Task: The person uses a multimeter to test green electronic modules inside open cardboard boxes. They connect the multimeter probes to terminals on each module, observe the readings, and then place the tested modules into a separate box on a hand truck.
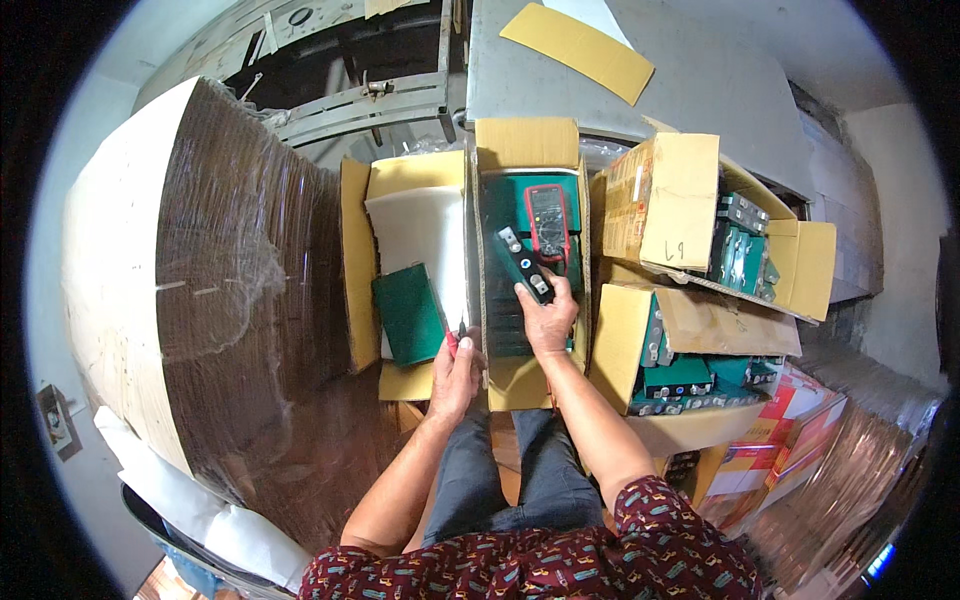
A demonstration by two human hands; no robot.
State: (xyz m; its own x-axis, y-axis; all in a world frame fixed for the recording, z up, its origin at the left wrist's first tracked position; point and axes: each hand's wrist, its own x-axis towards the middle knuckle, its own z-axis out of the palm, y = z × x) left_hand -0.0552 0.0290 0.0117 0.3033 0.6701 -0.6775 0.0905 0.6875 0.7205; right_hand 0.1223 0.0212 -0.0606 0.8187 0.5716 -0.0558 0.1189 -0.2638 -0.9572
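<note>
Left hand (456, 380) pinches thin red and black sticks (452, 345); right hand (550, 318) grips a dark boxy block (524, 266). Black writing (674, 251) marks a tan cardboard box (682, 195).

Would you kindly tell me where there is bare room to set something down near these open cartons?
The grey surface is bare right of the yellow cardboard. In the left carton, the white sheet is bare above the green block. It is crowded in the middle carton, around the meter and right hand, and in both right cartons.
</note>
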